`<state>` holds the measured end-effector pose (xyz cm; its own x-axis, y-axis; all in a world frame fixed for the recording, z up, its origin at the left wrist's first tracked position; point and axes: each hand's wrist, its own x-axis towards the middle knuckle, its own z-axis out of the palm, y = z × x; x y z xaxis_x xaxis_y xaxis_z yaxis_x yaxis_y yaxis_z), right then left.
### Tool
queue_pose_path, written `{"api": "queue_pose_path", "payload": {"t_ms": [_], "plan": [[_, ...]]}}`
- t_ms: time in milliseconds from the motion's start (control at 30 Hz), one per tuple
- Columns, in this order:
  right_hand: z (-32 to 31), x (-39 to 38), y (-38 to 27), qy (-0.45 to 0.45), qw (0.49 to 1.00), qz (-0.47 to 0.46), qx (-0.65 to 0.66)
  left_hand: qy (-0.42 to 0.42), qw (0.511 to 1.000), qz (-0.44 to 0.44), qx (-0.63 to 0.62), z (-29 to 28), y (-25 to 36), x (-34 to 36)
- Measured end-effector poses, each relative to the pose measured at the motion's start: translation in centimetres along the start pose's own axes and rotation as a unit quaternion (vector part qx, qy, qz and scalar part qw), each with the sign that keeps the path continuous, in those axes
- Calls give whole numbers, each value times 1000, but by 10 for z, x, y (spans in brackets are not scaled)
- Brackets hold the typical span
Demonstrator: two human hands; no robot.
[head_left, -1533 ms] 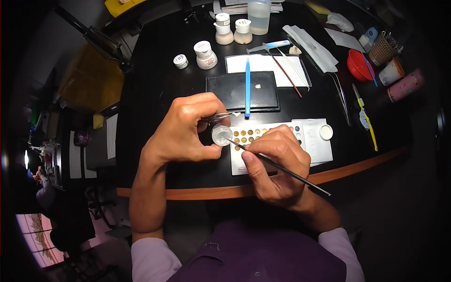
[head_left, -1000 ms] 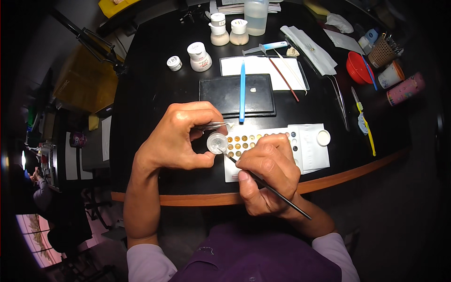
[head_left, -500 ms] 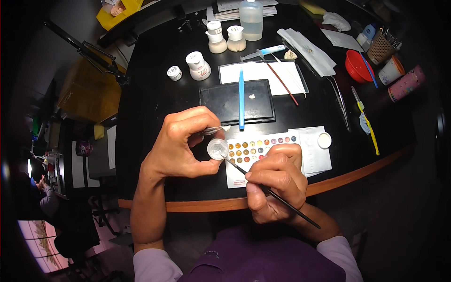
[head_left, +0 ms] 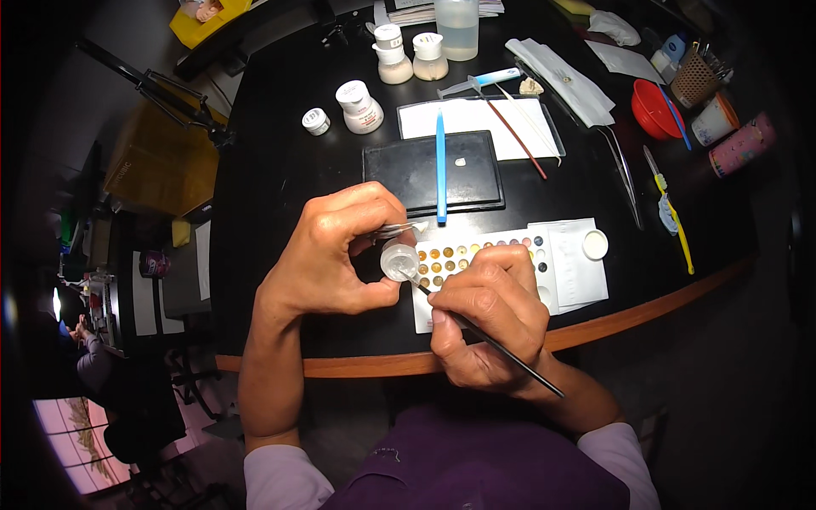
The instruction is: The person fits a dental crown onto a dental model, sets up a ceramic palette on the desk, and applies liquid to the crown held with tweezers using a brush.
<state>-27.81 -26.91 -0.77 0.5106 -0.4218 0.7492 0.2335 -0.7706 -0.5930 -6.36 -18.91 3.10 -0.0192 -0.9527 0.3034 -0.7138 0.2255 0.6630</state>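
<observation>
My left hand [head_left: 327, 246] is closed around a small clear jar [head_left: 399, 260], its mouth tilted toward me. The same fingers grip metal tweezers [head_left: 391, 230], with a small white tooth-shaped piece [head_left: 420, 227] at their tips. In my right hand [head_left: 497, 319] is a thin brush with a black handle [head_left: 514, 359]; its tip reaches into the jar's mouth. Beneath both hands lies a white palette card [head_left: 422, 320] with rows of coloured round wells, partly covered by my right hand. A white round lid [head_left: 595, 246] rests on white paper [head_left: 580, 287] at its right.
A blue stick [head_left: 441, 170] lies across a black slab [head_left: 391, 174]. Behind are a white tray [head_left: 425, 121], a red-brown brush [head_left: 518, 140] and several white jars [head_left: 361, 110]. Tweezers [head_left: 625, 174], a yellow-handled knife [head_left: 676, 225] and a red bowl [head_left: 653, 115] stand right.
The brush and my right hand have shifted slightly up and left, with the brush tip still in the jar. The jar sits a little higher and to the right, and the view has shifted slightly.
</observation>
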Motion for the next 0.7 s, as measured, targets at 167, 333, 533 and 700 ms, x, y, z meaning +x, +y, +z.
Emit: {"api": "queue_pose_path", "payload": {"t_ms": [167,333,533,700], "plan": [[1,0,0,-7,1000,1,-6,0,1000,-4,3,1,-1,-1],[2,0,0,-11,1000,8,-6,3,1000,5,-2,3,-4,-1],[3,0,0,-12,1000,7,-7,4,1000,4,-2,3,-3,-1],[3,0,1,-9,1000,4,-12,5,1000,8,-1,3,-2,0]]}}
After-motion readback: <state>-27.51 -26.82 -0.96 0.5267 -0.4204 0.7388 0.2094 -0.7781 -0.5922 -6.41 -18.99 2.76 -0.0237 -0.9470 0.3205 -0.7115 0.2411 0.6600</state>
